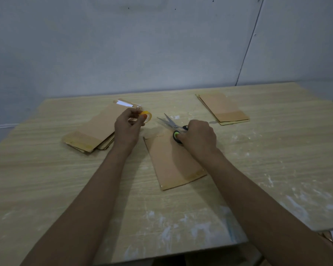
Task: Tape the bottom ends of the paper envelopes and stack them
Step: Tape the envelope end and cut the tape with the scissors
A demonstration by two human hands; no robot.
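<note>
- The left hand [128,124] is pinching the tape roll [146,116] above the left envelope pile [93,129]; a loose tape end could be folding onto itself.
- The right hand [197,137] is gripping the scissors [172,124], blades parted, over the centre envelope [173,166] on the desk [46,179]; they risk nicking the paper.

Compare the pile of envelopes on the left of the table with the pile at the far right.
The left pile is fanned out and untidy, with edges sticking out; the far right pile is squared up neatly. The left pile looks to hold more envelopes than the right one. The left hand, holding the tape roll, overlaps the left pile in the picture; nothing is near the right pile. Both are brown paper envelopes lying flat on the table.
</note>
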